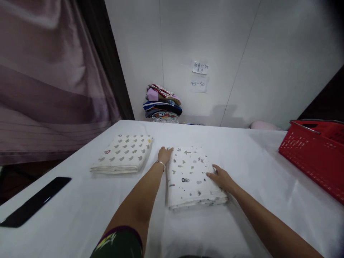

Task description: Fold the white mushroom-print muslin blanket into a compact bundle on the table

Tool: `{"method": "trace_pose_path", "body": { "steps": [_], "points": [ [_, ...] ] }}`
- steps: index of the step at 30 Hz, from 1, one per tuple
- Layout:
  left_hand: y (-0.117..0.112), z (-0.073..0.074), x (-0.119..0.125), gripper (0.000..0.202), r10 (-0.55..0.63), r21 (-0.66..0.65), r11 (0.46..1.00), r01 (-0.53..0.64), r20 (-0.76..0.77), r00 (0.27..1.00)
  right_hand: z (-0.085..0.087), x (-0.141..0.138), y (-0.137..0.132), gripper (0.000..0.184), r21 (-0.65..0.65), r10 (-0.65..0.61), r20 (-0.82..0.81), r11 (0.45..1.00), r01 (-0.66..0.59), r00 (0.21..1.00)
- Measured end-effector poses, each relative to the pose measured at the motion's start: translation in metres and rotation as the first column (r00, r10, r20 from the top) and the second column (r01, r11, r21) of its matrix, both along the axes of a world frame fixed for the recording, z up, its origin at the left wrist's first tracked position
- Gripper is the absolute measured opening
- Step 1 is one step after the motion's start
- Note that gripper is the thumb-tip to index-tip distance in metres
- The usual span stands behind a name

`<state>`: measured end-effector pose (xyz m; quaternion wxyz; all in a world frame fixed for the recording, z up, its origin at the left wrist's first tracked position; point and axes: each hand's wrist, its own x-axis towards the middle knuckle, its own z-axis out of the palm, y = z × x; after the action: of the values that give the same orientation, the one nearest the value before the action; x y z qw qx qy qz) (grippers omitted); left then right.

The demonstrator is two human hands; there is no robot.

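A folded white cloth with small printed plants and figures lies in front of me on the white-covered table. My left hand is at its far left corner, fingers closed on the edge; a bracelet circles that wrist. At the right side, my right hand grips the cloth's edge, with one finger resting on top and the others partly hidden. The layers along the near edge sit slightly uneven. To the left lies another folded white cloth, printed with rows of grey shapes, apart from both hands.
A dark flat object lies at the table's left edge. A red plastic basket stands on the right. Beyond the far edge, a stack of folded fabrics rests by the wall under paper notes. A pink curtain hangs at left.
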<state>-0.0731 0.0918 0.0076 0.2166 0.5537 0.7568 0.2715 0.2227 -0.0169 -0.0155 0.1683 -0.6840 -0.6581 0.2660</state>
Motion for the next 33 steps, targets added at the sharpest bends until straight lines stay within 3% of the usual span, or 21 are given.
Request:
{"method": "trace_pose_path", "body": {
  "steps": [3, 7, 14, 23, 26, 29, 33],
  "points": [
    [-0.017, -0.006, -0.008, 0.063, 0.036, -0.08, 0.996, -0.028, 0.105, 0.994, 0.006, 0.003, -0.004, 0.074, -0.08, -0.047, -0.103, 0.996, 0.039, 0.994],
    [-0.059, -0.012, -0.013, 0.068, 0.002, -0.126, 0.992, 0.025, 0.21, 0.978, 0.015, 0.005, -0.014, 0.061, -0.14, -0.017, -0.198, 0.99, -0.011, 0.98],
    [-0.133, -0.017, 0.005, 0.082, -0.143, -0.113, 0.978, 0.175, 0.251, 0.957, 0.005, 0.008, -0.024, 0.069, -0.075, -0.033, -0.191, 0.997, 0.019, 0.981],
    [-0.146, -0.013, 0.011, 0.079, -0.157, -0.047, 0.985, 0.166, 0.155, 0.975, 0.002, 0.001, -0.032, 0.075, -0.012, 0.03, 0.111, 1.0, -0.029, 0.993],
    [-0.155, -0.017, 0.009, 0.074, -0.152, 0.027, 0.988, 0.15, 0.16, 0.975, 0.005, 0.005, -0.042, 0.072, 0.08, 0.034, 0.197, 0.995, -0.05, 0.98],
    [-0.169, -0.024, 0.006, 0.057, -0.164, 0.145, 0.979, 0.14, 0.169, 0.972, 0.004, 0.008, -0.058, 0.056, 0.355, 0.067, 0.183, 0.926, -0.129, 0.981],
    [-0.195, -0.033, 0.001, 0.031, -0.224, 0.326, 0.934, 0.145, 0.22, 0.95, -0.006, 0.007, -0.081, 0.033, 0.64, 0.248, 0.142, 0.715, -0.28, 0.958]
  ]
}}
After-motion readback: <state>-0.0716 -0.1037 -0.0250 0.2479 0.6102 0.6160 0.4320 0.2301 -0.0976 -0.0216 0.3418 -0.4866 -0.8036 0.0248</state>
